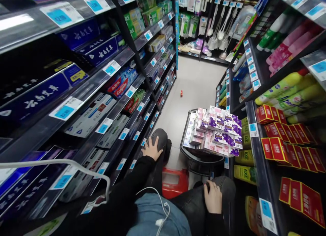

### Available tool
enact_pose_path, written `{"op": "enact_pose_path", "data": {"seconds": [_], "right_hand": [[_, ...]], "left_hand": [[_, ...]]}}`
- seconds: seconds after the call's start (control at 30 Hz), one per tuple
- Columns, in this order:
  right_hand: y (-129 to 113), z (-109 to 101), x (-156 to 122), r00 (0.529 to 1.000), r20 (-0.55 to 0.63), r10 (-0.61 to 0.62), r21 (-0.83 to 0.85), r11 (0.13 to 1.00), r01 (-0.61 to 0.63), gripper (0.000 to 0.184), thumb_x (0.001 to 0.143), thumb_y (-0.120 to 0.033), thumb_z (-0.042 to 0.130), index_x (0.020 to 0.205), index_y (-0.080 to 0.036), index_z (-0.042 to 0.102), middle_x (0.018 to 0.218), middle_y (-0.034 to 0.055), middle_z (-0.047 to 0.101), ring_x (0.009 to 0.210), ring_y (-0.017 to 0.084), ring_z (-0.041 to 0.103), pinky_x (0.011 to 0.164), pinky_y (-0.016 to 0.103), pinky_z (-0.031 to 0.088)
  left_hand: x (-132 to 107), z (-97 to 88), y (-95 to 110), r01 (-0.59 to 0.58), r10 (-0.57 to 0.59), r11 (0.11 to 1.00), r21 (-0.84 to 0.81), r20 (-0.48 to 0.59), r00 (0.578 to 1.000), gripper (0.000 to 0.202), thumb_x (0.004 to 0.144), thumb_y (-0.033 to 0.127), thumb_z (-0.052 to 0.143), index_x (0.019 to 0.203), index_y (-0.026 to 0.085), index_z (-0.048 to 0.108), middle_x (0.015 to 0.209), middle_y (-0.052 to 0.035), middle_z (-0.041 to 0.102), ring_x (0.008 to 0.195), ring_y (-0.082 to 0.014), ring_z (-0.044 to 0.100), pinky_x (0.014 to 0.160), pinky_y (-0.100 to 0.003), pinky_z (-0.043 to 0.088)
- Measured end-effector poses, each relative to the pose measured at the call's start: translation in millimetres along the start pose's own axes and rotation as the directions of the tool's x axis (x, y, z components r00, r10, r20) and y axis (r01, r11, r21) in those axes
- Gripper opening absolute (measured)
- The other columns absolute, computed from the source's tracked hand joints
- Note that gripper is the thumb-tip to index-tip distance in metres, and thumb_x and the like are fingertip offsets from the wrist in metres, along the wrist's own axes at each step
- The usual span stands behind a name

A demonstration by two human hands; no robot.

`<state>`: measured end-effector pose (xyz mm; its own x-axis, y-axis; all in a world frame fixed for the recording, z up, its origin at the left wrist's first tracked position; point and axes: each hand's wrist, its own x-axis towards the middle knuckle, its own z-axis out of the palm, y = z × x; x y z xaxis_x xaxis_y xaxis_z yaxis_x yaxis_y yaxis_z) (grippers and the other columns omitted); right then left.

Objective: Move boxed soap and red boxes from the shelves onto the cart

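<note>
My left hand point(152, 148) lies on my left knee with its fingers spread, holding nothing. On my right thigh rests my right hand point(213, 197), its fingers lying loosely over the dark trousers; I see nothing in it. Beyond my right knee, stacked boxes of LUX soap point(221, 130) in white, pink and purple fill a black-framed cart point(183, 151). Between my legs is a red plastic stool or box point(175, 181). A white cable point(163, 202) runs across my blue top.
Shelves of boxed toothpaste point(42, 96) rise on the left. The right shelves hold red boxes point(282, 149), yellow AXE packs point(245, 174) and spray bottles point(292, 89). A small red box point(181, 93) lies on the aisle floor point(196, 79). Brushes point(216, 28) hang at the far end.
</note>
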<state>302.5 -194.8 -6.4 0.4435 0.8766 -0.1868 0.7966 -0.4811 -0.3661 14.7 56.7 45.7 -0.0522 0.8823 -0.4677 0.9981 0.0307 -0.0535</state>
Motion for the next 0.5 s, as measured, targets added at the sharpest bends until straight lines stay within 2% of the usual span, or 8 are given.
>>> {"op": "enact_pose_path", "data": {"seconds": [0.1, 0.17, 0.23, 0.37, 0.43, 0.5], "right_hand": [[-15.4, 8.5, 4.2, 0.960, 0.271, 0.071, -0.164, 0.986, -0.026, 0.040, 0.092, -0.035, 0.041, 0.116, -0.020, 0.068, 0.115, 0.0138, 0.067, 0.107, 0.032, 0.060, 0.088, 0.045, 0.045], [-29.3, 9.3, 12.9, 0.900, 0.419, 0.120, -0.230, 0.973, -0.023, 0.039, 0.091, -0.032, 0.043, 0.119, -0.020, 0.067, 0.119, 0.0136, 0.066, 0.112, 0.032, 0.059, 0.093, 0.046, 0.044], [-45.9, 2.6, 24.1, 0.841, 0.517, 0.159, -0.269, 0.963, -0.018, 0.039, 0.092, -0.029, 0.043, 0.121, -0.019, 0.066, 0.123, 0.0134, 0.064, 0.116, 0.030, 0.058, 0.095, 0.044, 0.044], [-81.7, -36.2, 45.6, 0.730, 0.654, 0.198, -0.298, 0.955, 0.008, 0.040, 0.091, -0.027, 0.045, 0.127, -0.017, 0.062, 0.127, 0.0143, 0.062, 0.119, 0.030, 0.057, 0.095, 0.042, 0.045], [-98.9, -64.6, 51.2, 0.694, 0.691, 0.203, -0.292, 0.957, 0.011, 0.041, 0.091, -0.027, 0.047, 0.128, -0.016, 0.061, 0.127, 0.0149, 0.062, 0.119, 0.030, 0.057, 0.095, 0.041, 0.045], [-116.3, -94.6, 51.2, 0.686, 0.695, 0.218, -0.275, 0.961, -0.026, 0.041, 0.090, -0.027, 0.048, 0.126, -0.016, 0.062, 0.125, 0.0152, 0.063, 0.118, 0.030, 0.058, 0.094, 0.041, 0.046]], "left_hand": [[17.3, 18.0, 13.0, 0.001, -0.003, 0.999, 0.051, 0.031, 1.000, 0.081, 0.089, 0.052, 0.052, 0.157, 0.030, 0.015, 0.160, -0.0205, 0.015, 0.136, -0.0456, 0.035, 0.098, -0.056, 0.042], [29.5, 23.3, 22.8, -0.001, -0.001, 0.996, 0.094, 0.020, 1.000, 0.081, 0.087, 0.053, 0.053, 0.157, 0.027, 0.020, 0.157, -0.0226, 0.021, 0.132, -0.0459, 0.039, 0.096, -0.054, 0.042], [38.6, 21.1, 29.4, -0.011, 0.006, 0.993, 0.118, 0.041, 0.999, 0.081, 0.086, 0.055, 0.053, 0.156, 0.027, 0.024, 0.156, -0.0226, 0.024, 0.130, -0.0454, 0.041, 0.095, -0.054, 0.042], [38.3, 3.6, 28.1, -0.046, 0.024, 0.994, 0.098, 0.216, 0.976, 0.079, 0.087, 0.055, 0.051, 0.156, 0.029, 0.023, 0.158, -0.0191, 0.023, 0.132, -0.0422, 0.041, 0.100, -0.053, 0.040], [26.4, -9.0, 20.3, -0.065, 0.034, 0.995, 0.077, 0.347, 0.937, 0.076, 0.089, 0.050, 0.049, 0.156, 0.028, 0.021, 0.160, -0.0176, 0.020, 0.135, -0.0406, 0.038, 0.104, -0.053, 0.037], [8.8, -26.1, 8.8, -0.086, 0.045, 0.994, 0.069, 0.457, 0.888, 0.076, 0.088, 0.044, 0.052, 0.156, 0.028, 0.024, 0.160, -0.0168, 0.019, 0.138, -0.0401, 0.036, 0.106, -0.054, 0.036]]}}
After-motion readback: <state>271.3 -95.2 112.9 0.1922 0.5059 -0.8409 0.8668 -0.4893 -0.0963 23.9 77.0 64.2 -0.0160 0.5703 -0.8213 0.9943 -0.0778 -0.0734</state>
